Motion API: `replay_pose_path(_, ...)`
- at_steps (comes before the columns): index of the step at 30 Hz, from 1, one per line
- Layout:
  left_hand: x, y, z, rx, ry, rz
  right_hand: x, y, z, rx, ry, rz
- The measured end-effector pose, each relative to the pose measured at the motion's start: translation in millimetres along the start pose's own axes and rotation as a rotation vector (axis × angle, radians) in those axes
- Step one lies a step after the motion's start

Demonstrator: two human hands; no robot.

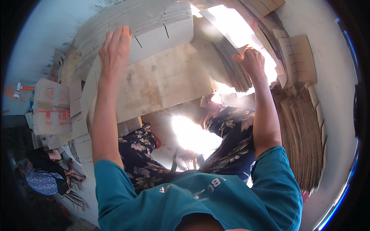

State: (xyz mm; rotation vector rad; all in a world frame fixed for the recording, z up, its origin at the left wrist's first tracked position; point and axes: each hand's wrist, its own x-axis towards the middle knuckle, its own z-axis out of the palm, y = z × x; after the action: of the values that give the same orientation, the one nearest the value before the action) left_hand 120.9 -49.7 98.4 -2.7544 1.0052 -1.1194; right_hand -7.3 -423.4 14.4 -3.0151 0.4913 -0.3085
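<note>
My left hand (115, 50) lies at the near edge of a wide stack of grey slotted cardboard sheets (152, 17), its fingers stretched out and close together. Beside it, one pale slotted cardboard piece (162, 40) slopes down toward the wooden board (154, 82). At the far right my right hand (252, 61) is closed at the edge of a sunlit cardboard sheet (231, 27), fingers curled and thumb pointing left. That sheet tops a leaning stack (233, 65), whose layered edges face the board. Glare washes out part of the sheet.
A taped carton (52, 106) stands at the left. Tall piles of cardboard (302, 134) line the right wall, with slotted brown pieces (302, 57) above them. Patterned cloth (42, 181) lies at the lower left. My legs (231, 142) are below the board.
</note>
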Motion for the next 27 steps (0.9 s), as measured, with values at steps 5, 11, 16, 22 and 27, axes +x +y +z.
replay_pose_path(5, -83, 24, -43, -0.059, 0.030, 0.031, 5, -2, 5, -0.046, 0.091, -0.197)
replay_pose_path(11, -131, 37, -42, -0.011, -0.021, 0.028, 7, -10, 29, -0.401, 0.387, -0.658)
replay_pose_path(16, -151, 39, -23, -0.054, -0.101, 0.001, 25, -26, 7, -0.268, -0.054, -0.314)
replay_pose_path(22, -156, 32, -9, -0.072, -0.046, -0.020, 59, -20, -6, -0.100, -0.168, -0.100)
replay_pose_path(27, -155, 29, -4, -0.136, -0.075, -0.042, 92, 27, -13, 0.020, -0.264, -0.141)
